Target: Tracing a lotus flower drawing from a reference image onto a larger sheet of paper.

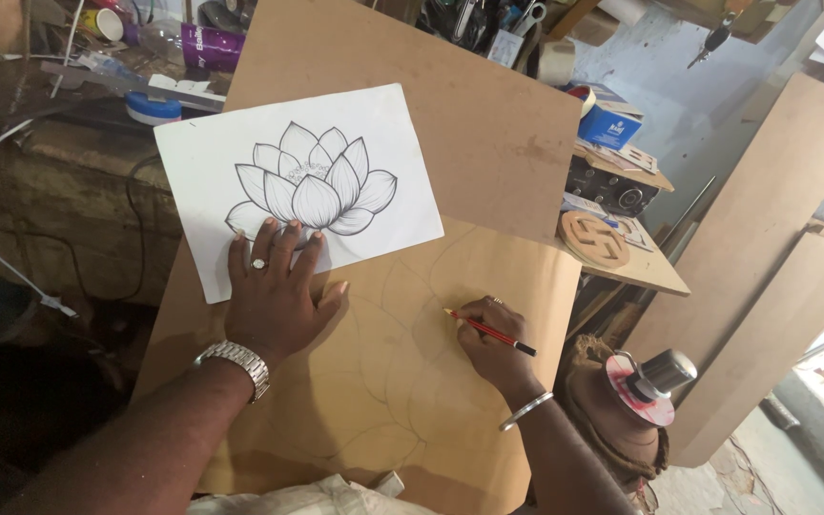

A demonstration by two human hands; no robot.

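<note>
My left hand (274, 286) lies flat, fingers spread, on the lower edge of a white paper sheet (212, 162) that bears a black line drawing of a lotus flower (312, 181). It wears a ring and a metal wristwatch. The sheet rests on a brown board (488, 124). My right hand (493, 339), with a metal bangle on the wrist, grips a red pencil (488, 332); its tip touches the board beside faint curved pencil lines (383, 381) shaped like petals.
A second brown board lies under the first. A cluttered workbench (97, 76) with a purple cup, tape and cables stands at the back left. To the right are a small table with a black device (612, 191), a round wooden carving (593, 238), and leaning boards (774, 238).
</note>
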